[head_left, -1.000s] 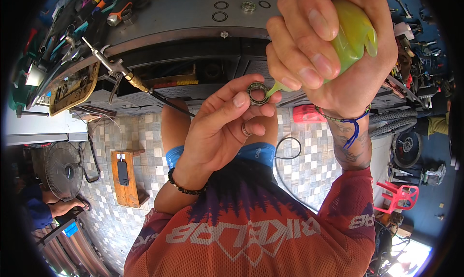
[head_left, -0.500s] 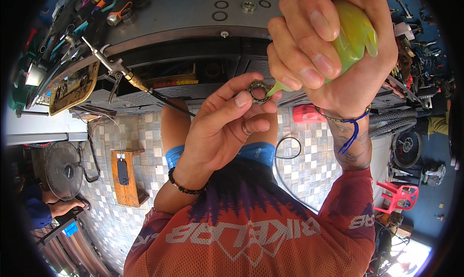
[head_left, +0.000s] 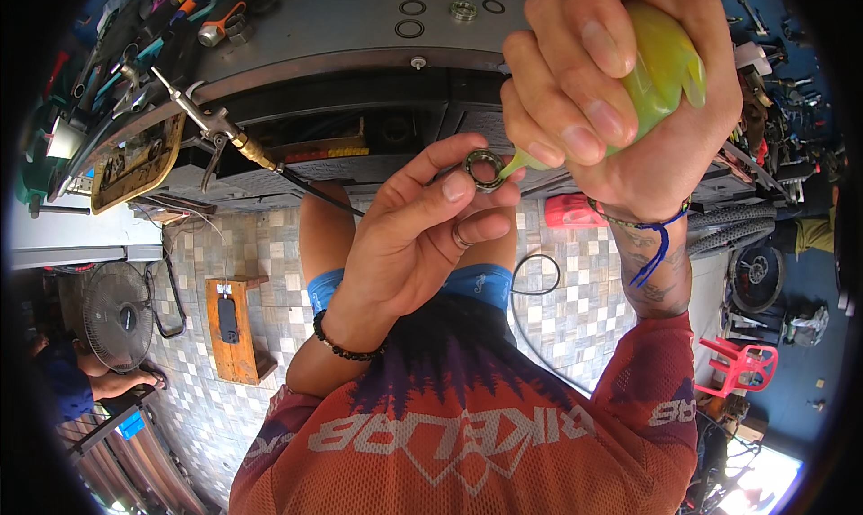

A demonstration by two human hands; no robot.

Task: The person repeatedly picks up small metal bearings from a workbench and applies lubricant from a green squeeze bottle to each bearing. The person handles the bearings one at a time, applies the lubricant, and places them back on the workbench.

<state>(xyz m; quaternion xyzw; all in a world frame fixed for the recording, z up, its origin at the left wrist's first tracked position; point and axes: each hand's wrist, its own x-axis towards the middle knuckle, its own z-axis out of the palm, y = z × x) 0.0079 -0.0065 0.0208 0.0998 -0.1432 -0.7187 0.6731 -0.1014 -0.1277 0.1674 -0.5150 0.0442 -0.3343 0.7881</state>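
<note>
Between the thumb and fingertips of my left hand (head_left: pixel 395 236), a small ring-shaped ball bearing (head_left: pixel 487 187) is held with its open face turned up. My right hand (head_left: pixel 584 93) is wrapped tightly round a soft yellow-green squeeze bag (head_left: pixel 658 70), probably filled with grease. The bag's narrow tip points down to the left and meets the bearing's right rim. Beyond my hands, on the metal bench (head_left: pixel 315 30), lie two more bearings (head_left: pixel 463 12) and several thin black seal rings (head_left: pixel 410 29).
Wrenches and other tools (head_left: pixel 220 25) crowd the bench's left side. An air blow gun (head_left: pixel 220 128) with a hose hangs at the bench edge. A wooden stool (head_left: pixel 235 335) bearing a phone, a fan (head_left: pixel 118 317) and another person's leg (head_left: pixel 121 385) are at left; a pink chair (head_left: pixel 742 364) is at right.
Both hands have shifted very slightly to the right, with the bearing and the bag's tip staying together. The grips look the same.
</note>
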